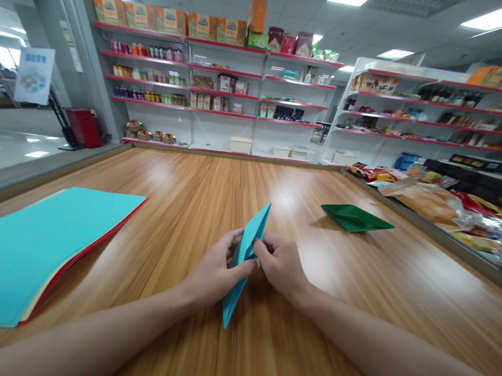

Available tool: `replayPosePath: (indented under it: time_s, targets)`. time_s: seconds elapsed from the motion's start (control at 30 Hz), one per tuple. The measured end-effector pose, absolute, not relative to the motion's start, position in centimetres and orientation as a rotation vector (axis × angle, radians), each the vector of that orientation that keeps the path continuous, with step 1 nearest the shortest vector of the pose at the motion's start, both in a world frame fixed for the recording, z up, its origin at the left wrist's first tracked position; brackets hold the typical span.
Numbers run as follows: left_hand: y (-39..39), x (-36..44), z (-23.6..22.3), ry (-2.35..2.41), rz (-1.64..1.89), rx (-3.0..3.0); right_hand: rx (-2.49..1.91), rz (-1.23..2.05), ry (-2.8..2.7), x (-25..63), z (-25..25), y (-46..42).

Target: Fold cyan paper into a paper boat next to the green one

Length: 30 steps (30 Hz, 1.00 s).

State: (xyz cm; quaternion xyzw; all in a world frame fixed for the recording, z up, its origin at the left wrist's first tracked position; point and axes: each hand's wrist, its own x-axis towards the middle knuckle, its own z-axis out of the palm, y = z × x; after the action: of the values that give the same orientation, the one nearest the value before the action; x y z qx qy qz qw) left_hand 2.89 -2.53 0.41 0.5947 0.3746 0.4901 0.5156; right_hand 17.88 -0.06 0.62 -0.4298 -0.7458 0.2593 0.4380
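A folded light-blue paper boat (249,232) is held on edge above the middle of the wooden table, its long points up and down. My left hand (219,266) grips it from the left, thumb across the near face and fingers behind. From the right, my right hand (281,262) pinches the paper near its centre fold, some fingertips hidden behind it. Further back on the right lies a green folded paper boat (356,218), apart from both hands.
A stack of coloured paper sheets (49,239), blue on top with yellow and red edges below, lies at left. Packaged snacks (437,206) are piled beyond the right edge of the table (153,337). Stocked shelves (220,92) stand behind, and a red cart (84,127) is at far left.
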Motion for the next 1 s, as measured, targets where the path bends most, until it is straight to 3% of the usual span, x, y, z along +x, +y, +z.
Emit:
replayPosePath:
  time_s: [0.17,0.37,0.8,1.0]
  targets:
    - [-2.4,2.5,1.0,0.743,1.119,1.273,-1.045,0.688,-1.851,18.2,0.5,0.0]
    - [-1.6,2.0,0.3,0.900,1.186,0.911,-1.082,0.621,-1.854,18.1,0.5,0.3]
    - [-1.6,2.1,-0.2,0.823,1.170,1.134,-1.109,0.638,-1.933,18.2,-0.1,0.3]
    - [-1.6,2.0,-0.5,0.872,1.104,1.090,-1.074,0.853,-1.830,18.7,-1.0,1.2]
